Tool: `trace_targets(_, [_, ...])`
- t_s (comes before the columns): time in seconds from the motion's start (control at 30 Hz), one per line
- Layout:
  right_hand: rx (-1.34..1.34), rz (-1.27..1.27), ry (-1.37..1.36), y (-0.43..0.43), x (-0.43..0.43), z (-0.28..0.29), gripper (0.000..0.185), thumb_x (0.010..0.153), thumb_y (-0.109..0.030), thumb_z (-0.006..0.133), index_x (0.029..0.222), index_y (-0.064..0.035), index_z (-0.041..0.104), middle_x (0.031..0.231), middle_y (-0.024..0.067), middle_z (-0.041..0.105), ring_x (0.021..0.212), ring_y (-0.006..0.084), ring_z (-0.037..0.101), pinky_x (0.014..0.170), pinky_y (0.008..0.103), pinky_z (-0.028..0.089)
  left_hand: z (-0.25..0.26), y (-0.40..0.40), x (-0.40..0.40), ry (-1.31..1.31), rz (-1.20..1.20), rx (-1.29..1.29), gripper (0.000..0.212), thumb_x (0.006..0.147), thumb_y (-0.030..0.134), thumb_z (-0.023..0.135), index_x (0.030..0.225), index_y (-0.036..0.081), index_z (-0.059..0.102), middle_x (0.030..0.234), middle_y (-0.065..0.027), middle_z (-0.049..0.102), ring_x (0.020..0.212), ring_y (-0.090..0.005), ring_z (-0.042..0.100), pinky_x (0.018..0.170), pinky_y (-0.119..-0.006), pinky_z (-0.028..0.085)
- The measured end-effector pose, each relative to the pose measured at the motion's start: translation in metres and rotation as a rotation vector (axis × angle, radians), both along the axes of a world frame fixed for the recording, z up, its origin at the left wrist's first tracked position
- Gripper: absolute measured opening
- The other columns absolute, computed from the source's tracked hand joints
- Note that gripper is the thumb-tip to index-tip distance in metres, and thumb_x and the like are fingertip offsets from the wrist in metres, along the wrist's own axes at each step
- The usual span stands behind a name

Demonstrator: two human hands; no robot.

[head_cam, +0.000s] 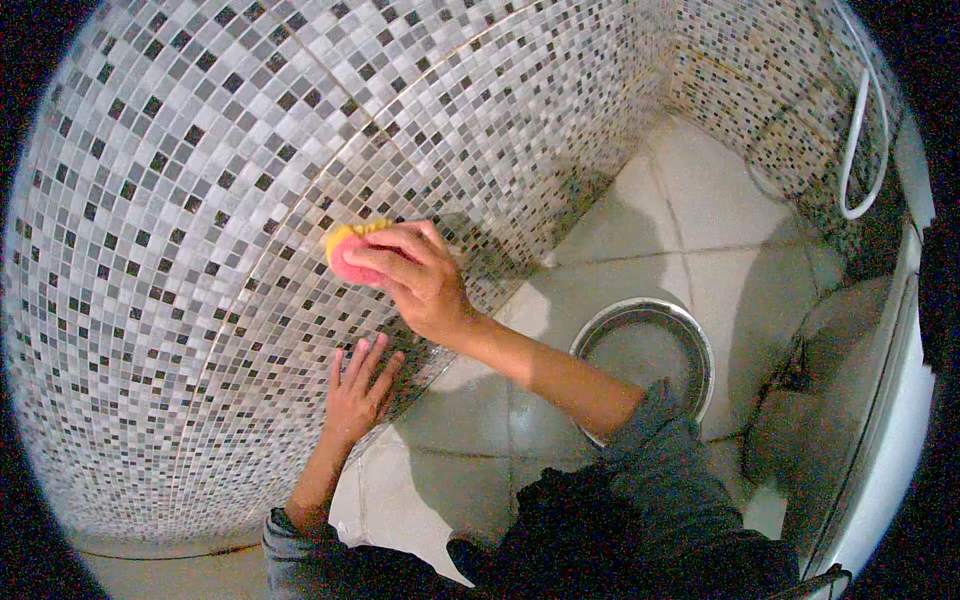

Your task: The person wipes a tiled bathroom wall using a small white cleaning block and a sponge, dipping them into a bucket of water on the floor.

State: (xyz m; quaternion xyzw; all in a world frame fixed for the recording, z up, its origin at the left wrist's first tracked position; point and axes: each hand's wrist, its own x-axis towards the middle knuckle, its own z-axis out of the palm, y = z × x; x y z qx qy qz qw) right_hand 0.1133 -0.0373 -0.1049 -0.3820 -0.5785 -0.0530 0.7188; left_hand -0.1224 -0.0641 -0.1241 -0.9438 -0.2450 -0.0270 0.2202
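My right hand (427,281) grips a pink and yellow sponge (358,259) and holds it against the mosaic-tiled wall (247,180). The wall bears small white, grey and black squares. Lower down, my left hand (361,390) rests with spread fingers against the same wall, near its foot, and holds nothing. Beneath my right forearm stands a round metal basin (709,360) on the floor; the arm and sleeve hide part of it. Its inside looks grey, and I cannot tell how much liquid it holds.
Large pale tiles (637,274) with dark joints cover the floor. A second mosaic wall (742,82) meets the first at the far corner. At the right hang a white hose (855,165) and, lower, a white curved edge (892,420) of some fixture.
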Motion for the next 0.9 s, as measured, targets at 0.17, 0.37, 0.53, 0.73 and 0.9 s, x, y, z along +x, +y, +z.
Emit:
trace_targets(0.17, [0.001, 0.240, 0.506, 0.000, 0.097, 0.011, 0.026, 0.087, -0.018, 0.057, 0.109, -0.0054, 0.059, 0.110, 0.0091, 0.059, 0.104, 0.0220, 0.054, 0.090, 0.0359, 0.042, 0.015, 0.002, -0.029, -0.008, 0.087, 0.311, 0.051, 0.083, 0.030, 0.062, 0.131, 0.023, 0.047, 0.146, -0.0084, 0.029, 0.137, -0.0290, 0.017, 0.109, -0.054, 0.011])
trace_targets(0.37, [-0.065, -0.449, 0.508, 0.079, 0.334, 0.016, 0.040, 0.076, -0.006, 0.065, 0.115, -0.0100, 0.056, 0.107, 0.0058, 0.058, 0.095, 0.0176, 0.054, 0.087, 0.0301, 0.043, 0.027, 0.014, -0.045, -0.219, 0.110, 0.443, 0.061, 0.078, 0.043, 0.066, 0.132, 0.023, 0.046, 0.146, -0.0152, 0.024, 0.138, -0.0337, 0.012, 0.109, -0.054, 0.005])
trace_targets(0.53, [-0.140, -0.358, 0.605, 0.094, 0.301, 0.032, 0.033, 0.087, -0.020, 0.057, 0.114, -0.0032, 0.051, 0.099, 0.0140, 0.060, 0.084, 0.0236, 0.059, 0.071, 0.0335, 0.047, 0.034, 0.015, -0.056, 0.004, 0.174, 0.538, 0.068, 0.078, 0.061, 0.055, 0.133, 0.023, 0.045, 0.146, -0.0164, 0.025, 0.137, -0.0339, 0.015, 0.109, -0.056, 0.004])
trace_targets(0.73, [-0.061, -0.354, 0.336, 0.071, 0.133, -0.010, 0.034, 0.077, -0.011, 0.064, 0.110, -0.0114, 0.060, 0.103, 0.0066, 0.060, 0.097, 0.0223, 0.054, 0.086, 0.0342, 0.043, 0.036, 0.013, -0.067, 0.035, 0.163, 0.548, 0.071, 0.077, 0.063, 0.054, 0.134, 0.021, 0.045, 0.145, -0.0169, 0.028, 0.136, -0.0340, 0.018, 0.108, -0.058, 0.001])
trace_targets(0.9, [-0.038, -0.155, 0.153, 0.016, 0.003, -0.036, 0.035, 0.072, 0.000, 0.059, 0.104, -0.0157, 0.063, 0.107, 0.0057, 0.057, 0.099, 0.0274, 0.051, 0.087, 0.0403, 0.039, 0.039, 0.016, -0.054, -0.006, 0.130, 0.540, 0.071, 0.077, 0.063, 0.054, 0.134, 0.021, 0.044, 0.144, -0.0172, 0.030, 0.135, -0.0336, 0.022, 0.108, -0.057, 0.001])
